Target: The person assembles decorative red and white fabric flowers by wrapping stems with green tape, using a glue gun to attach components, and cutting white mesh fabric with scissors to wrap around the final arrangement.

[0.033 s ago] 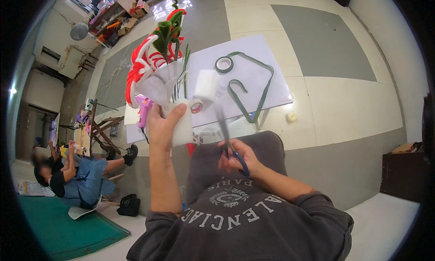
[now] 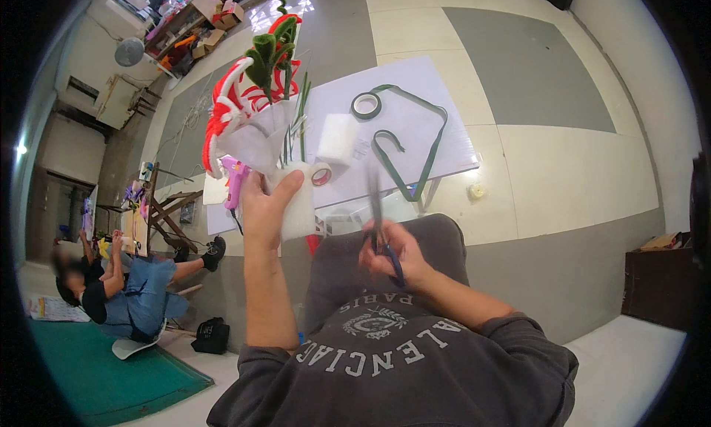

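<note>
My left hand is closed at the base of a bouquet of red-and-white fuzzy flowers with green fuzzy leaves, thin green stems and sheer white wrapping. Its fingers are partly hidden behind the wrapping. White translucent wrap lies against the thumb side of that hand. Over my lap, my right hand is closed on scissors with dark blue handles. The blades point away from me and are blurred. Beside my left hand are a pink glue gun and a clear tape roll.
On the white table board lie a white block-shaped piece, a dark green tape roll and a loose green strip. A small cream item is on the floor. Another person sits at far left.
The scissors have swung a little, with the blades now more upright and slightly further right. The bouquet's flowers have shifted slightly to the left. My left hand has barely moved.
</note>
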`<move>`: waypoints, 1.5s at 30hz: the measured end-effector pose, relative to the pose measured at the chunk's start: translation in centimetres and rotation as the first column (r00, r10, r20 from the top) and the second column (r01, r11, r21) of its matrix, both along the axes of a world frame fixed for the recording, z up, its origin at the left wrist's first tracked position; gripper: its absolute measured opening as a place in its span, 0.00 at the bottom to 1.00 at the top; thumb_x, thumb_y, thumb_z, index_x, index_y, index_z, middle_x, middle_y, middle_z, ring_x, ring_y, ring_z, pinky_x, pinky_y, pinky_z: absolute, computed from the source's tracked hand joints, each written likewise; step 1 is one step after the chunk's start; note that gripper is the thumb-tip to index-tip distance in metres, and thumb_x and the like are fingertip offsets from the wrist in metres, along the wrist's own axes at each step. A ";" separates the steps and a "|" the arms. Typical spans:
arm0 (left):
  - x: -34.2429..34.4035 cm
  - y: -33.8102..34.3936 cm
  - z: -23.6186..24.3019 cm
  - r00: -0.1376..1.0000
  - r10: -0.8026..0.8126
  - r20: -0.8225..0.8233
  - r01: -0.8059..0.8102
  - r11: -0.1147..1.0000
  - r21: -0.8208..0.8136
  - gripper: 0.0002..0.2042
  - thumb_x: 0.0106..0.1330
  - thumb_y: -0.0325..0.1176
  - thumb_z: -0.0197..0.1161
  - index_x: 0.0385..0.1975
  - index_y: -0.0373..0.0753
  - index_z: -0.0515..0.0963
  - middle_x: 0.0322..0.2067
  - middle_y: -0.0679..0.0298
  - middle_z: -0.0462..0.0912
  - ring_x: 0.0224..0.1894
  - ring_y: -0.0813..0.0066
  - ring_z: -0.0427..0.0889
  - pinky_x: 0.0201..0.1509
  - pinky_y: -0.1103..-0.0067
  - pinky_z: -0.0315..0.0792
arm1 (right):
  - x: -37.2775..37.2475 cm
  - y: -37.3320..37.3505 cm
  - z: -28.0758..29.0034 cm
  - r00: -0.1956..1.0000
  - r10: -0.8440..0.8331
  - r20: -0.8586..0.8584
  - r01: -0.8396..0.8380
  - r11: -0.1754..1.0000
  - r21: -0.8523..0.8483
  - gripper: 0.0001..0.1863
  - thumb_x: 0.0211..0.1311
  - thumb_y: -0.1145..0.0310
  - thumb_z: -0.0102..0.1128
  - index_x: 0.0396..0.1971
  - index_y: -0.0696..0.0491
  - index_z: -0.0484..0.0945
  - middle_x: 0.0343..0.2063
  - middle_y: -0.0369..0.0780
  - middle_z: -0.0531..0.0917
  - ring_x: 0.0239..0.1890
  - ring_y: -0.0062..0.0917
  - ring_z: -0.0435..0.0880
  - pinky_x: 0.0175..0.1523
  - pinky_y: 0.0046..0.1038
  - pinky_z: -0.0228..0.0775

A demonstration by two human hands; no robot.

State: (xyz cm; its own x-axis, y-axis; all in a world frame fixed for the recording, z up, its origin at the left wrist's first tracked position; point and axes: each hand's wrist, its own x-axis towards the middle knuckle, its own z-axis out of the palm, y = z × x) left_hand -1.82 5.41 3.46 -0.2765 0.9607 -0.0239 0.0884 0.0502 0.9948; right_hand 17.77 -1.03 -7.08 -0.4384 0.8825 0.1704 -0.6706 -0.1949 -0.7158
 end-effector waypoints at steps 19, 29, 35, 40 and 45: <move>0.9 -1.5 0.3 0.994 -0.093 -0.051 0.092 0.996 -0.016 0.31 0.47 0.35 0.69 0.49 0.25 0.64 0.43 0.54 0.73 0.41 0.70 0.75 0.43 0.79 0.70 | -2.4 6.7 3.7 0.712 -0.621 0.328 0.434 0.756 0.491 0.29 0.41 0.84 0.58 0.48 0.54 0.61 0.34 0.38 0.74 0.32 0.18 0.70 0.42 0.20 0.63; -0.6 -0.3 -0.6 0.954 -0.010 -0.301 -0.017 0.996 -0.086 0.46 0.41 0.43 0.72 0.53 0.16 0.55 0.45 0.44 0.71 0.44 0.64 0.75 0.45 0.77 0.70 | -2.5 3.6 2.8 0.874 -0.391 0.289 0.335 0.915 0.224 0.29 0.47 0.77 0.63 0.49 0.55 0.60 0.32 0.37 0.73 0.31 0.17 0.69 0.37 0.20 0.63; 0.0 -0.2 1.2 0.881 -0.023 -0.472 -0.015 0.997 -0.077 0.37 0.42 0.41 0.72 0.47 0.23 0.63 0.41 0.50 0.74 0.40 0.68 0.75 0.43 0.78 0.70 | -1.6 -1.5 -1.3 0.938 0.289 -0.191 -0.300 0.954 -0.028 0.27 0.56 0.59 0.58 0.50 0.53 0.58 0.26 0.34 0.68 0.25 0.16 0.66 0.30 0.18 0.59; 0.1 0.0 1.2 0.873 0.009 -0.487 -0.048 0.996 -0.068 0.32 0.43 0.39 0.71 0.44 0.25 0.67 0.38 0.53 0.75 0.37 0.69 0.76 0.42 0.78 0.70 | -2.2 -1.6 -2.1 0.903 0.371 -0.218 -0.385 0.923 -0.023 0.27 0.58 0.52 0.54 0.49 0.52 0.58 0.25 0.34 0.68 0.23 0.17 0.66 0.28 0.19 0.60; -0.3 0.3 1.4 0.877 -0.046 -0.479 -0.018 0.992 -0.127 0.45 0.39 0.43 0.72 0.53 0.19 0.57 0.43 0.45 0.73 0.41 0.64 0.76 0.43 0.77 0.71 | -2.6 -1.1 -2.2 0.900 0.382 -0.210 -0.395 0.918 -0.023 0.27 0.58 0.52 0.54 0.49 0.53 0.58 0.24 0.34 0.68 0.22 0.17 0.67 0.27 0.20 0.61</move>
State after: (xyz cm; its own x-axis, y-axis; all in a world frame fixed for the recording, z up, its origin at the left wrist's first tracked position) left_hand -2.13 5.73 4.82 -0.2711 0.9625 -0.0106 0.5548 0.1652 0.8154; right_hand 15.20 -2.09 -9.24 -0.7118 0.6608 0.2381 -0.6583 -0.5094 -0.5542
